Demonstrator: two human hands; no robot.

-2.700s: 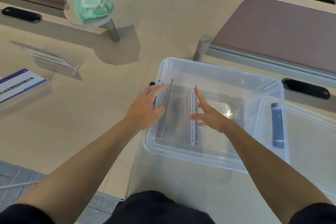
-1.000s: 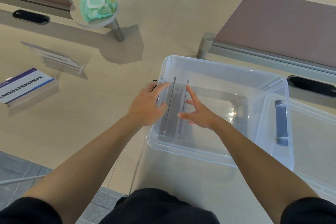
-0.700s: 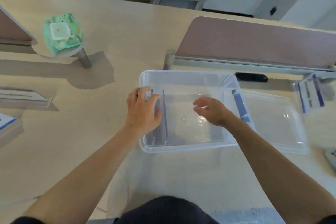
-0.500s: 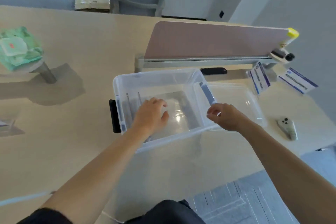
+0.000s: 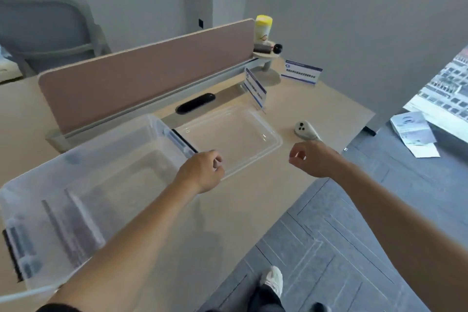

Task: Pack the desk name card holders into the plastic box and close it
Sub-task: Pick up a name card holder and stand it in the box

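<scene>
The clear plastic box [image 5: 106, 142] stands open at the lower left of the desk, with two clear card holders [image 5: 73, 225] upright along its near-left side. Its clear lid [image 5: 268, 145] lies flat to the right of the box. Two more card holders with blue-and-white cards stand farther right: one [image 5: 255, 87] just behind the lid, another [image 5: 301, 71] at the desk's far corner. My left hand [image 5: 202, 172] hovers over the box's right corner and the lid's near edge, fingers curled, holding nothing. My right hand [image 5: 312, 158] hangs loosely curled and empty, right of the lid.
A pink desk divider [image 5: 141, 73] runs behind the box. A small round shelf with a yellow-capped bottle [image 5: 263, 30] stands at its right end. A white remote-like device [image 5: 305, 130] lies near the desk edge. A grey chair [image 5: 48, 30] is beyond the desk.
My head has turned right, so the box has slid to the lower left. Both hands have left the box's inside and moved right toward the lid and the far card holders.
</scene>
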